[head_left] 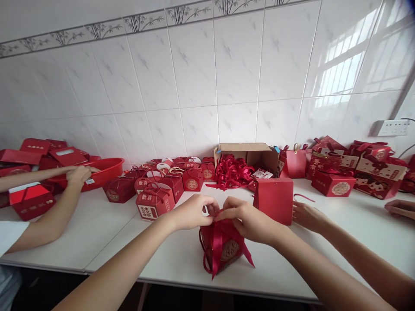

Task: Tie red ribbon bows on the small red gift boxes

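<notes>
A small red gift box [231,249] with a gold round emblem stands near the table's front edge, a twisted red cord hanging down its left side. Over its top runs a shiny red ribbon [217,246], its tails hanging down the front and right. My left hand [197,210] pinches the ribbon at the top of the box. From the other side my right hand [248,218] closes on the same ribbon, fingertips almost meeting the left ones. The spot where the fingers meet is partly hidden.
Behind stand finished-looking red boxes [155,201] and a cardboard carton [246,149] with loose red ribbons [231,170]. Co-workers' hands are at a plain red box [275,201] on the right and a red basin [106,168] on the left. More boxes [337,183] stand far right.
</notes>
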Motion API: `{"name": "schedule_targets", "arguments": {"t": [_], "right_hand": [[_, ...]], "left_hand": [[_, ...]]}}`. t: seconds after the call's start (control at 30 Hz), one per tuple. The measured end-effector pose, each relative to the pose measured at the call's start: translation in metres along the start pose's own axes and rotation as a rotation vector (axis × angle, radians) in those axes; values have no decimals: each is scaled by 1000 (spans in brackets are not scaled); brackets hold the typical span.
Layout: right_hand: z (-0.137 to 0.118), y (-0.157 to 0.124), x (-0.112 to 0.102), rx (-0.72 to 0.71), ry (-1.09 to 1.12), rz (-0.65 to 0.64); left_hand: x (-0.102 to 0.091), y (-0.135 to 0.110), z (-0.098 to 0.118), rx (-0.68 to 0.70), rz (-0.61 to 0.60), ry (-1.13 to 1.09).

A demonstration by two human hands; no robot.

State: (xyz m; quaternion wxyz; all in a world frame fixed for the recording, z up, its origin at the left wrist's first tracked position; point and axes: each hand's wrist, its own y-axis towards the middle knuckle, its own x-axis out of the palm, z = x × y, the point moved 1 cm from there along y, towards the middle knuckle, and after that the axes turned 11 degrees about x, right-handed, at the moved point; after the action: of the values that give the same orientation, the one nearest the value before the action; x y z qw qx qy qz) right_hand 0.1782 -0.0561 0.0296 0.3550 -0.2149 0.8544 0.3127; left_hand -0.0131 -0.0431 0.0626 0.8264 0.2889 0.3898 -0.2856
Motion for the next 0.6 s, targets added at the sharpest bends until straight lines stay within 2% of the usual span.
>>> {"name": "schedule_targets", "arguments": {"t": [0.13,0.27,0.47,0.6], "right_hand": [[6,-7,9,7,-57,-14],[10,-11,11,1,46,-19],[16,-11,14,-3,196,-7],[23,-10,18,-14,253,16]], "left_hand": [[-6,-1,1,-27,11,35],[-9,3,3,-35,-18,58],[2,6,3,-38,-101,26],[8,2,-2,-65,-97,12]]}}
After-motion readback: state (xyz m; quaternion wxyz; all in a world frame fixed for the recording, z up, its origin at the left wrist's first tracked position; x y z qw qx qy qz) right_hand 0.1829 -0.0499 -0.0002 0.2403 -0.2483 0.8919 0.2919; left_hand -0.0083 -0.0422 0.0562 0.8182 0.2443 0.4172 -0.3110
